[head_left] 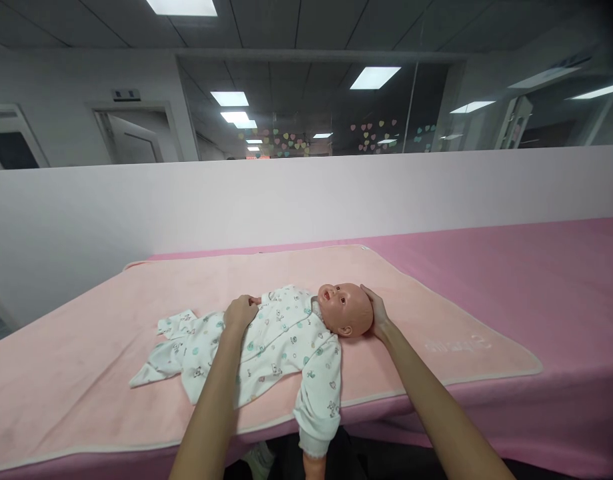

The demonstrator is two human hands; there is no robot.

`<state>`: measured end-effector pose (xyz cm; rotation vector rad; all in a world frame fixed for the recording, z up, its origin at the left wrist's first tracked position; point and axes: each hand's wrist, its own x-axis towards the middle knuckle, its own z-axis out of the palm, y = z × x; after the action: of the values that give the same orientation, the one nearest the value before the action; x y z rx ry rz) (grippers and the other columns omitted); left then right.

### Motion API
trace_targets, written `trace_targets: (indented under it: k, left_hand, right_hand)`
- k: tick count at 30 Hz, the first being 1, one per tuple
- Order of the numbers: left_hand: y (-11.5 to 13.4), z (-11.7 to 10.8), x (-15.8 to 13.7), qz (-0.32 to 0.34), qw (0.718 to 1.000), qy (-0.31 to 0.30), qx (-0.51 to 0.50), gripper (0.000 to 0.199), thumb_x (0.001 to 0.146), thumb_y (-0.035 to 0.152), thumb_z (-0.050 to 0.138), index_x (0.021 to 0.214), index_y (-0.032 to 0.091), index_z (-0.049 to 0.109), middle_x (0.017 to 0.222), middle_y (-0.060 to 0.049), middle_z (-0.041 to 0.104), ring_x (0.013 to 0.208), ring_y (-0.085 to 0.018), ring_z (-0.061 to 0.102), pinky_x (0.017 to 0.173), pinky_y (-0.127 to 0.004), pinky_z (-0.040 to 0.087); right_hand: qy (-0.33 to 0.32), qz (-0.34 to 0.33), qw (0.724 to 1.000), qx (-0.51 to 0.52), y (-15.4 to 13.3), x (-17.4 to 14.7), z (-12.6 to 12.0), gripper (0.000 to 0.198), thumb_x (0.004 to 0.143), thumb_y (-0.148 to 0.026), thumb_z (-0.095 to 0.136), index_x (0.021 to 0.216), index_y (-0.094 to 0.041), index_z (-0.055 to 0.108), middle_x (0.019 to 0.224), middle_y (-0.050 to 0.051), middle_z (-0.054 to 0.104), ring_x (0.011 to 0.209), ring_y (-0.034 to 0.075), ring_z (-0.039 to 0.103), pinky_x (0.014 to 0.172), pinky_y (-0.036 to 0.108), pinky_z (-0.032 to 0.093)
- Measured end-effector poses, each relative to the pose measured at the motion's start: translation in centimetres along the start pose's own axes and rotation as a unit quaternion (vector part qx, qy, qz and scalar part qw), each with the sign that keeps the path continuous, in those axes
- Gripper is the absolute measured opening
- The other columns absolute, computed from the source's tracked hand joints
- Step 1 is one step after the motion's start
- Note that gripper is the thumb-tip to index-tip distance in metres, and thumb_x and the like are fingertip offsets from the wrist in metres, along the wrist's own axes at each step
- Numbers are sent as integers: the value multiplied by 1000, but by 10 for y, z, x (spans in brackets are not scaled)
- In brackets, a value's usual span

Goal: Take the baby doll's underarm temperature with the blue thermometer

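A baby doll [286,340] in a white printed outfit lies on its back on a peach blanket [86,347], its head to the right and its legs to the left. My right hand [376,312] cups the crown of the doll's head from the right, its fingers partly hidden behind it. Across the doll's waist, my left hand [241,312] is closed on its clothed body, close to the doll's small far hand [255,301]. The tips of my left fingers are hidden. One doll arm [319,400] hangs over the near edge.
Under the blanket, a pink cover [561,293] spreads over the table and drops at the front edge. A low white partition [306,203] stands behind. Beyond it are a window with heart stickers [369,133] and a door [131,140].
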<state>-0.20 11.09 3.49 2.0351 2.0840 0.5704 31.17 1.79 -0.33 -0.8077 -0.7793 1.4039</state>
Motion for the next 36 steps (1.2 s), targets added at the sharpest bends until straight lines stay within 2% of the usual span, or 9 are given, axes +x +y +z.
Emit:
trace_targets:
  k: [8,15,21,25,26,28,31,33,36]
  left_hand:
    - [0,0,0,1,1000,25,-13,29,71,32,50,91,26,68,95,-8,68,90,-27,61,61,-29,44]
    - [0,1,3,-13,999,30,5,29,72,35,47,91,28,68,95,-7,69,89,-27,61,63,-31,43]
    - [1,2,2,-6,997,66,36,30,74,27,46,99,23,64,94,-8,68,94,-26,60,82,-38,40]
    - [16,-12,-9,99,977,142,-122,34,81,25,38,108,21,58,107,-5,65,103,-20,55,92,-35,36]
    - [23,-15,-14,132,963,131,-194,35,82,28,37,110,21,57,110,-5,63,102,-19,56,90,-32,39]
    - [39,-17,-28,196,928,43,-315,39,83,38,39,113,19,56,111,-6,62,97,-18,57,80,-28,44]
    - [64,-7,-49,281,900,-95,-320,45,74,46,52,107,16,61,100,-8,66,82,-18,59,71,-26,45]
    - [74,4,-57,323,910,-101,-241,42,64,46,64,95,19,67,92,-5,67,79,-18,58,70,-26,44]
    - [76,14,-52,304,919,-91,-234,36,70,48,56,83,17,68,71,-2,65,67,-15,56,65,-26,43]
  right_hand:
    - [-1,-8,1000,1,5,6,-7,43,77,-51,43,95,-19,66,91,7,70,94,29,61,84,43,46]
    - [101,-83,990,47,6,20,-22,38,73,-46,53,102,-23,61,96,3,69,90,24,63,84,40,47]
    - [10,8,1000,13,7,8,-9,47,76,-52,46,100,-17,65,96,8,69,95,28,61,83,42,47]
    - [-19,7,1000,12,3,2,-2,46,78,-52,40,98,-19,66,96,7,69,97,29,60,86,44,45]
    - [-22,10,1000,14,2,1,-1,47,78,-53,40,99,-19,66,96,7,69,97,29,60,86,44,45]
    - [-25,18,999,24,0,-1,3,48,77,-54,41,99,-19,65,97,8,69,98,29,60,87,45,44]
    - [-30,38,998,46,-3,-5,11,52,75,-56,42,98,-17,65,99,10,68,96,30,61,86,45,45]
    - [-37,47,997,53,-4,-5,14,53,74,-57,43,98,-16,65,100,11,67,95,31,61,85,46,45]
    - [12,5,1000,12,-5,-2,11,46,71,-54,48,90,-17,66,95,10,69,94,30,61,84,44,46]
